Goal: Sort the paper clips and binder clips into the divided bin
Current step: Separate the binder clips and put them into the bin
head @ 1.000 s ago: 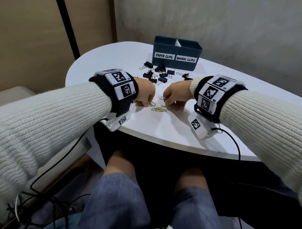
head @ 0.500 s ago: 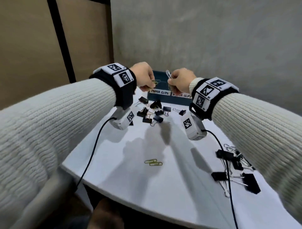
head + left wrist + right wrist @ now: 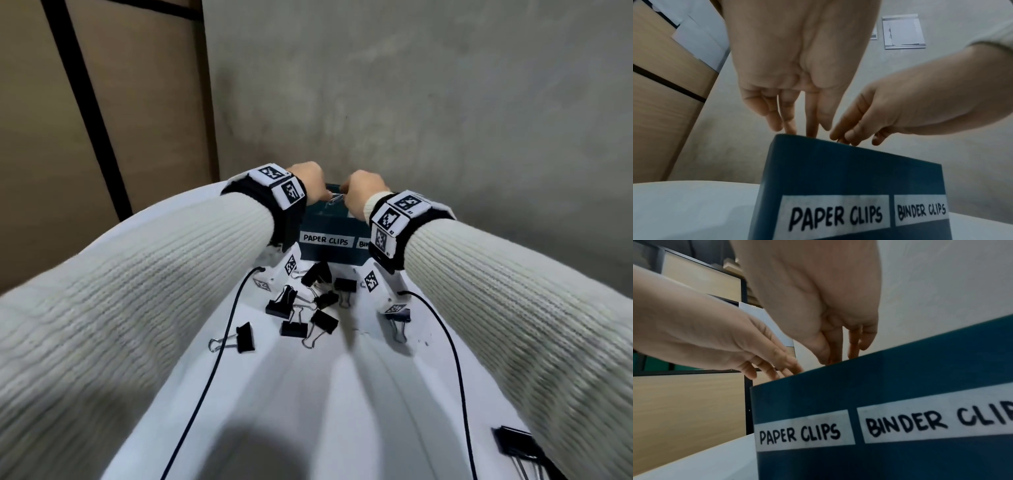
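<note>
Head view: both hands are held over the divided bin (image 3: 329, 251), above its PAPER CLIPS side. A silver paper clip (image 3: 335, 198) is seen between the left hand (image 3: 307, 183) and right hand (image 3: 363, 192), its holder unclear. Fingers (image 3: 812, 120) point down, loosely extended. Binder clips (image 3: 301, 308) lie on the worktop (image 3: 308, 394).

- Both arms wear cream ribbed-knit sleeves (image 3: 154, 274), the right one ending in a lighter cuff (image 3: 371, 202).
- A black band (image 3: 291, 219) wraps each wrist, carrying white square tiles printed with black-and-white coded markers (image 3: 291, 192).
- Under each wrist hangs a white camera housing (image 3: 387, 291) with more small markers.
- A thin black cable (image 3: 205, 377) trails from each housing.
</note>
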Tool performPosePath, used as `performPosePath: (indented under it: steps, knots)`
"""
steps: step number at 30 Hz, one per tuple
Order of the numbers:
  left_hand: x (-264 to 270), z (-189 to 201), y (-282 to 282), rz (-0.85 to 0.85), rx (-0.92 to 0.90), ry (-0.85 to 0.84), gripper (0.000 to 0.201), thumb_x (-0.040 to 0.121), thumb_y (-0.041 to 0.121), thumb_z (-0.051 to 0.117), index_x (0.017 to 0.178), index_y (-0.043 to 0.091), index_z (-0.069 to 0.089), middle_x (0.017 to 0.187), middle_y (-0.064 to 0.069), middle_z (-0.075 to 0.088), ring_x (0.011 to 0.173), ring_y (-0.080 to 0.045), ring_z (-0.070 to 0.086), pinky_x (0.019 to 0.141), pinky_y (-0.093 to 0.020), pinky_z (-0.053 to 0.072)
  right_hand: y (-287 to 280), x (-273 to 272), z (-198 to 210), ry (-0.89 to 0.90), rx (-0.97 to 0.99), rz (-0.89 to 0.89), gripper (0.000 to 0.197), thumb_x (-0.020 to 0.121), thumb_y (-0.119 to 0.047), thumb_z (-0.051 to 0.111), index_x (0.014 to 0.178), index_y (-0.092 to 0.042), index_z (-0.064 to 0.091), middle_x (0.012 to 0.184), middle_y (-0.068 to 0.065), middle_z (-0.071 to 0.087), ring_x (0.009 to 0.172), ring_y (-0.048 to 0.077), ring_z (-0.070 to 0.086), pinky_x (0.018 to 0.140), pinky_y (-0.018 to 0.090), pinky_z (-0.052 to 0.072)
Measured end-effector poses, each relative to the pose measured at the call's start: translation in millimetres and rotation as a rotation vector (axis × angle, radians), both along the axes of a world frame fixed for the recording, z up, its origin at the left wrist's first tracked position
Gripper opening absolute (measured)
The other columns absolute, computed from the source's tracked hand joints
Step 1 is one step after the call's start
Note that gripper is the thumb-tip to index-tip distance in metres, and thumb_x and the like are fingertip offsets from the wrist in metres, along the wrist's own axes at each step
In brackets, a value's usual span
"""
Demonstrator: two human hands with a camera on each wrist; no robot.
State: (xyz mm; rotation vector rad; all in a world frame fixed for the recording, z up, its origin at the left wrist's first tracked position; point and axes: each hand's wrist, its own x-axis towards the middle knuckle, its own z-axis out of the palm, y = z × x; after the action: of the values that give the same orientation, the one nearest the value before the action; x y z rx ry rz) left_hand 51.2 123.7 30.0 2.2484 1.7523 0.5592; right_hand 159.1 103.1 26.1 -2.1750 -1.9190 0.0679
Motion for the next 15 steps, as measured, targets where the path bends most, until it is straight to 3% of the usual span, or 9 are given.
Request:
performPosePath:
  steps: [4,5,7,9,11,13,15]
  knots:
    - [-4,3,-23,-0.010,0.047,0.076,0.035,0.093,0.024,0.054,0.122,0.007,0.065,0.127,-0.010,0.063,0.118,-0.030,0.056,0.099,-0.033,0.044,-15,2,1,-0.081,-0.036,0.071,0.041,0.092,-0.004,0.047,0.132,-0.009,0.052,0.133,0.012,0.055,0.126,0.032,0.047,0.106,0.037,0.041]
    - [-6,4,-37,-0.045,0.057,0.040,0.033,0.092,0.023,0.056,0.119,0.007,0.067,0.124,-0.011,0.064,0.116,-0.029,0.057,0.097,-0.031,0.046,-24,4,3,-0.067,-0.005,0.089,0.039,0.090,-0.004,0.048,0.128,-0.010,0.055,0.130,0.012,0.058,0.123,0.032,0.050,0.103,0.037,0.044]
    - [-12,3,-76,-0.198,0.013,0.009,0.023,0.086,0.018,0.064,0.104,0.005,0.072,0.107,-0.011,0.071,0.095,-0.023,0.063,0.077,-0.025,0.049,-51,7,6,0.007,0.064,0.144,0.032,0.088,-0.004,0.051,0.115,-0.013,0.063,0.119,0.009,0.064,0.113,0.029,0.057,0.095,0.033,0.048]
    - [-19,-5,-117,-0.368,-0.157,0.107,0.010,0.080,0.016,0.071,0.088,0.010,0.073,0.080,-0.004,0.070,0.067,-0.013,0.059,0.057,-0.019,0.045,-87,10,11,-0.038,-0.007,0.248,0.024,0.087,-0.007,0.058,0.107,-0.014,0.070,0.108,0.004,0.069,0.102,0.023,0.063,0.083,0.025,0.049]
    - [-25,-21,-161,-0.481,-0.432,0.215,0.008,0.077,0.017,0.075,0.076,0.017,0.068,0.064,0.006,0.065,0.054,-0.006,0.058,0.049,-0.017,0.046,-130,15,6,-0.074,-0.257,0.316,0.020,0.085,-0.014,0.064,0.104,-0.013,0.071,0.087,-0.001,0.070,0.081,0.017,0.065,0.065,0.021,0.050]
    - [-26,-37,-197,-0.517,-0.638,0.310,0.013,0.077,0.017,0.076,0.078,0.017,0.063,0.071,0.002,0.068,0.059,-0.009,0.061,0.053,-0.020,0.050,-165,21,-4,-0.061,-0.511,0.319,0.016,0.086,-0.016,0.065,0.101,-0.013,0.069,0.074,-0.004,0.067,0.071,0.015,0.064,0.058,0.021,0.051]
    - [-26,-49,-227,-0.502,-0.749,0.395,0.022,0.076,0.017,0.077,0.086,0.014,0.059,0.078,-0.005,0.067,0.060,-0.012,0.060,0.056,-0.021,0.052,-192,29,-19,-0.066,-0.598,0.295,0.007,0.086,-0.015,0.064,0.092,-0.014,0.067,0.074,-0.003,0.066,0.071,0.015,0.065,0.060,0.023,0.053]
